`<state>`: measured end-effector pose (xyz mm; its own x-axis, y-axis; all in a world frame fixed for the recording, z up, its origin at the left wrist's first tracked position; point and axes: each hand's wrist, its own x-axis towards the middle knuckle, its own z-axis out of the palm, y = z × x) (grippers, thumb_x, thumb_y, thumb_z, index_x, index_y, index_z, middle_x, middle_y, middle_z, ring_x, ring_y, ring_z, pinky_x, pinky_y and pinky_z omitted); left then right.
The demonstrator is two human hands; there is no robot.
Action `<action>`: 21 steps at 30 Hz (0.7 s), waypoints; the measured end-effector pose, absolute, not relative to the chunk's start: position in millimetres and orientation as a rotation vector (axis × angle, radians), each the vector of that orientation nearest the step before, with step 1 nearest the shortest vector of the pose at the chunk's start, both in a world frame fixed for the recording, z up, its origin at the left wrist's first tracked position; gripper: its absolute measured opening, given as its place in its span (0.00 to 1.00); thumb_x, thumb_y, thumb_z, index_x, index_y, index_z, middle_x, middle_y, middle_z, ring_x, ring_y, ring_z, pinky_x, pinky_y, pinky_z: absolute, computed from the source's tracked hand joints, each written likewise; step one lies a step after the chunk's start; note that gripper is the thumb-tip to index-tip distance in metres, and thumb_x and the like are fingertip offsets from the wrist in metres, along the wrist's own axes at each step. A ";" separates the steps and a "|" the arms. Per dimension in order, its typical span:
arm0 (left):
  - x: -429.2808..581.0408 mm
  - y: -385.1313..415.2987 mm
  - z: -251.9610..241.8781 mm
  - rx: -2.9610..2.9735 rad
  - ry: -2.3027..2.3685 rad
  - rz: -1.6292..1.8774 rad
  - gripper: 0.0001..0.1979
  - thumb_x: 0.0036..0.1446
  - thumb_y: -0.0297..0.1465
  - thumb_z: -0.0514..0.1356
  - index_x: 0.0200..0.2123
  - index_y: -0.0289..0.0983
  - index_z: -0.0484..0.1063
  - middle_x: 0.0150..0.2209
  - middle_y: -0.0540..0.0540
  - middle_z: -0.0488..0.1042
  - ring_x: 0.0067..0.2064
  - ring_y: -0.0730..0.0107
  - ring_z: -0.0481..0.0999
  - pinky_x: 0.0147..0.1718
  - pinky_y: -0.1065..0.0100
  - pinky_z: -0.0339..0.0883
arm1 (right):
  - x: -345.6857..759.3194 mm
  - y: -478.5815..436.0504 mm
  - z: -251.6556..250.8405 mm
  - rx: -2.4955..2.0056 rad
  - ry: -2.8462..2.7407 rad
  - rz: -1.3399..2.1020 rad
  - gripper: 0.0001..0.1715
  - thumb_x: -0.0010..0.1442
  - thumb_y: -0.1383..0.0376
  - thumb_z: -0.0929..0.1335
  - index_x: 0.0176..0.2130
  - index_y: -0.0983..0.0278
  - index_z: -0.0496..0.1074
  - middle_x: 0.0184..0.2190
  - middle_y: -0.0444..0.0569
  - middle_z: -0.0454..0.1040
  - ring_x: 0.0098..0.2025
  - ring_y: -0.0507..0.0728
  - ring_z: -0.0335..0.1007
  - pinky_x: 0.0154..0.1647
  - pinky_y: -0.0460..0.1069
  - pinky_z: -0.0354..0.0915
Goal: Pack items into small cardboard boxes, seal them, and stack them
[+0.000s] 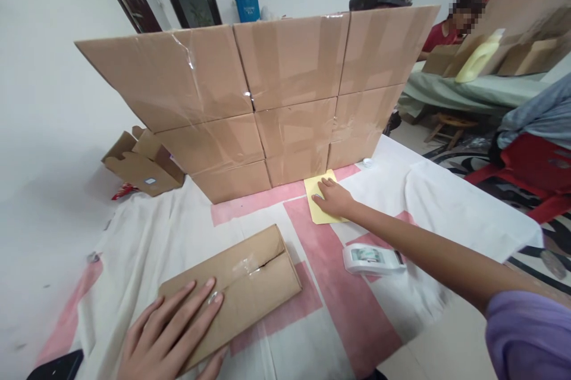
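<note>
— Cardboard box (236, 285), taped shut along its top seam, lies flat near the front edge of the worktop (446, 207), which is draped in a white cloth with pink bands. Where does the left hand (172, 332) sit?

— It presses palm-down on the box's near end, fingers (200, 300) spread and flat, gripping nothing.

— And the right hand (332, 198)?

— The right arm stretches forward across the cloth. Its hand rests on a yellow card (319, 190) lying flat just in front of a wall of stacked cartons (267, 88); the fingers are extended on the card's surface, not curled around it.

— What lies between the two hands?

— A white tape dispenser (372, 259) sits on the cloth beside the right forearm, apart from the box.

— Anything else in frame?

— A smaller open carton (143, 163) rests at the far left, beside the stack. Beyond the stack, to the right, another person in a red top (439, 35) sits near a second table bearing a pale yellow bottle (479, 56). A red chair (530, 172) stands at the right.
</note>
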<state>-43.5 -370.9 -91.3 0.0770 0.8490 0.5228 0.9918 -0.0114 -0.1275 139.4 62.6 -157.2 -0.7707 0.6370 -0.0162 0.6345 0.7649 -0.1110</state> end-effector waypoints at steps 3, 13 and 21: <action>-41.4 -369.8 -88.0 -1.904 -1.817 -0.410 0.33 0.53 0.40 0.65 0.63 0.42 0.69 0.59 0.44 0.76 0.60 0.52 0.70 0.64 0.53 0.53 | 138.8 62.5 -153.9 -1.059 -2.907 0.176 0.31 0.70 0.49 0.61 0.58 0.70 0.70 0.64 0.63 0.66 0.66 0.69 0.60 0.63 0.57 0.60; -39.4 -367.1 -80.5 -1.904 -1.768 -0.378 0.31 0.54 0.38 0.65 0.61 0.41 0.70 0.56 0.43 0.78 0.59 0.53 0.71 0.60 0.54 0.55 | 152.9 96.3 -153.5 -1.174 -2.849 0.127 0.18 0.69 0.63 0.60 0.50 0.68 0.74 0.57 0.61 0.71 0.60 0.65 0.65 0.60 0.56 0.60; -44.9 -368.6 -84.5 -1.920 -1.788 -0.341 0.33 0.53 0.38 0.66 0.63 0.42 0.68 0.57 0.44 0.78 0.59 0.52 0.71 0.59 0.53 0.56 | 165.9 105.4 -159.5 -1.293 -2.785 0.027 0.33 0.67 0.49 0.61 0.62 0.65 0.67 0.62 0.63 0.66 0.60 0.74 0.60 0.57 0.66 0.58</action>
<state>-44.9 -368.6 -84.5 0.1105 0.8603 0.4976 0.9831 -0.0211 -0.1819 165.9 105.4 -159.5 -0.6433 0.7635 0.0572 0.7622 0.6457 -0.0460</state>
